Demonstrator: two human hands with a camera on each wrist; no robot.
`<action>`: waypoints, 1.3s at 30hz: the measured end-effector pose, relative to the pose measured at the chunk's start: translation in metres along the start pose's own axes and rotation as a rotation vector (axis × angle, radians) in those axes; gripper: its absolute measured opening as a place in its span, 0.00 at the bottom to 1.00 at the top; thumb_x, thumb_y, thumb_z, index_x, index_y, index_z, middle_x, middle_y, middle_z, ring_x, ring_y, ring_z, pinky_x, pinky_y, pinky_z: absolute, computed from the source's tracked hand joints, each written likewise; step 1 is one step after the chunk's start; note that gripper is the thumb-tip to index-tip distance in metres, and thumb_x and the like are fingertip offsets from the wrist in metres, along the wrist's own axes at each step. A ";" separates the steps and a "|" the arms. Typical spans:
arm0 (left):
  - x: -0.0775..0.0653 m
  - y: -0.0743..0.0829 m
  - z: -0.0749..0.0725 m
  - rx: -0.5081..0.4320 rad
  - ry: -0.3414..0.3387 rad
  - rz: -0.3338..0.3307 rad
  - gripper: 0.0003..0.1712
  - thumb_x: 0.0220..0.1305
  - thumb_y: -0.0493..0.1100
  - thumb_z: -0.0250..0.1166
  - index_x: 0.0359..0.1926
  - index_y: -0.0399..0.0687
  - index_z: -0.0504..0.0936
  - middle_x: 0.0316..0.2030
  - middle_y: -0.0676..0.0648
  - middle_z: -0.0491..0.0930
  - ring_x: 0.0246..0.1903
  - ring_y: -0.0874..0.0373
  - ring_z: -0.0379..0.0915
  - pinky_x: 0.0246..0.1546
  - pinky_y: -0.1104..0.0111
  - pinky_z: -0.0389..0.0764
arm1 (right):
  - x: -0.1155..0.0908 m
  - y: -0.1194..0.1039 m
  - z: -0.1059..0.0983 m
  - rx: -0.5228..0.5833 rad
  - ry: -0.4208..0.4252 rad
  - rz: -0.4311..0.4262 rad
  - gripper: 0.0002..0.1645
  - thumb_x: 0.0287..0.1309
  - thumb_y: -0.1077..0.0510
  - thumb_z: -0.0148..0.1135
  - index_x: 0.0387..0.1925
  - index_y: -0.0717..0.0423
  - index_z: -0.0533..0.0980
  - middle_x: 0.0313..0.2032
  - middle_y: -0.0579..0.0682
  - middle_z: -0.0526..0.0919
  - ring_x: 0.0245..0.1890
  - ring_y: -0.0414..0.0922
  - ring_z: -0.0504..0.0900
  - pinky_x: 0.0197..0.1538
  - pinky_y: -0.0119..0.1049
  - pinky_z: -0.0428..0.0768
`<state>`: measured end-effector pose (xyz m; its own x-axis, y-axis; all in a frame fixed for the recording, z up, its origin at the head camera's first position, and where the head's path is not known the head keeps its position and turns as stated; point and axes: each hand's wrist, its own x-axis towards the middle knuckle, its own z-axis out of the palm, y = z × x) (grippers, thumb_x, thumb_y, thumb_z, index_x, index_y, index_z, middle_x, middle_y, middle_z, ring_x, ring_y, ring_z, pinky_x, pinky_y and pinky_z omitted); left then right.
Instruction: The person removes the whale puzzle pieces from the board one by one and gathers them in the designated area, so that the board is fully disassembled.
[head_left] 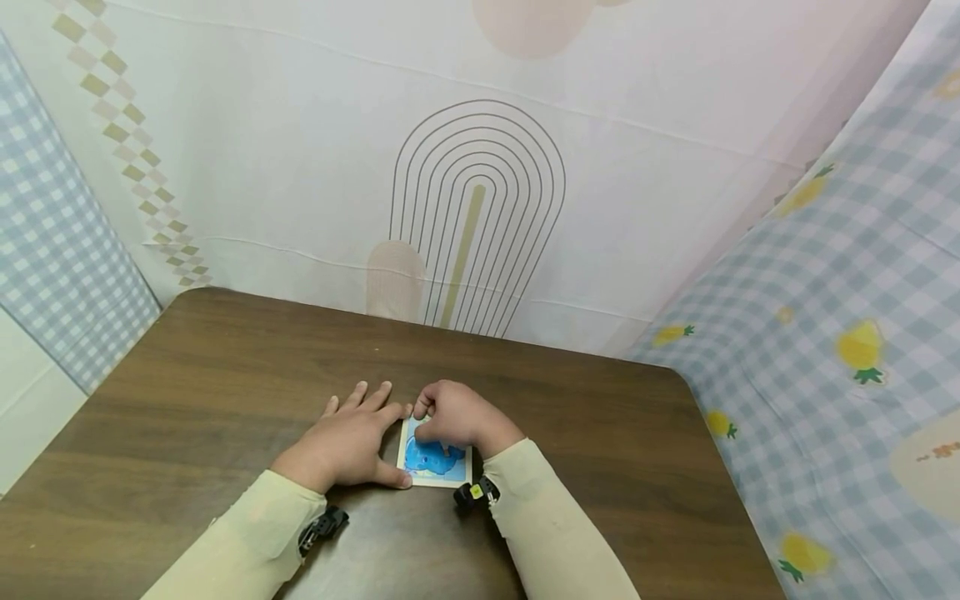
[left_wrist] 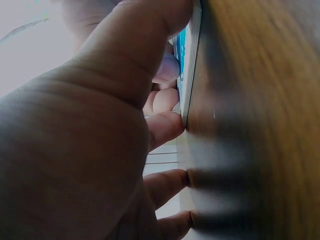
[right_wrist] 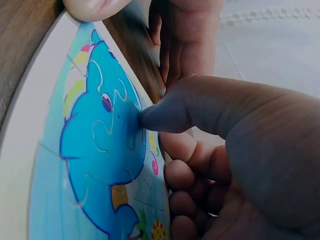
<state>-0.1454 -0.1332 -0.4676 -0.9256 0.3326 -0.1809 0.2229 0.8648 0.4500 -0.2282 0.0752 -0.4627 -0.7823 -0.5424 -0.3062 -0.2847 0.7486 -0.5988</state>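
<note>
A small jigsaw puzzle [head_left: 433, 462] with a blue dolphin and a pale border lies flat on the table. My left hand [head_left: 348, 446] rests beside it with fingers spread; its thumb touches the near left corner and its index finger is by the far left corner. Over the puzzle's far side, my right hand [head_left: 465, 417] presses its thumb on the dolphin, seen closely in the right wrist view. Its other fingers [right_wrist: 181, 175] are curled along the puzzle's edge. No loose piece shows in that hand. Cut lines between pieces [right_wrist: 102, 135] are visible; the hand covers part of the picture.
The brown wooden table [head_left: 600, 442] extends around the puzzle. A pale printed cloth [head_left: 300, 167] hangs behind it, and a blue checked cloth [head_left: 810, 333] hangs at the right. Both wrists carry small black camera mounts.
</note>
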 end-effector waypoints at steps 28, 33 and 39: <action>0.000 0.001 0.000 -0.012 -0.003 0.002 0.64 0.50 0.79 0.84 0.83 0.58 0.75 0.89 0.35 0.56 0.88 0.23 0.45 0.79 0.19 0.52 | -0.010 -0.013 0.006 -0.099 0.104 0.026 0.05 0.66 0.56 0.78 0.38 0.49 0.87 0.33 0.41 0.86 0.24 0.38 0.79 0.30 0.32 0.79; 0.001 0.003 -0.001 -0.020 -0.013 0.001 0.65 0.50 0.79 0.83 0.83 0.58 0.74 0.90 0.35 0.54 0.89 0.24 0.43 0.80 0.19 0.51 | -0.015 -0.011 0.015 -0.051 0.205 0.021 0.06 0.66 0.56 0.78 0.32 0.47 0.87 0.30 0.39 0.86 0.27 0.36 0.79 0.33 0.32 0.79; 0.000 0.002 -0.001 -0.018 -0.011 -0.002 0.65 0.50 0.79 0.84 0.84 0.58 0.74 0.90 0.35 0.54 0.89 0.24 0.43 0.80 0.19 0.50 | -0.015 -0.006 0.022 0.009 0.267 0.008 0.15 0.75 0.56 0.66 0.28 0.47 0.86 0.25 0.40 0.84 0.23 0.37 0.76 0.30 0.30 0.74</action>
<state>-0.1447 -0.1316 -0.4656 -0.9226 0.3352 -0.1911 0.2156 0.8586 0.4651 -0.2026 0.0698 -0.4710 -0.9032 -0.4159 -0.1060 -0.2739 0.7487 -0.6037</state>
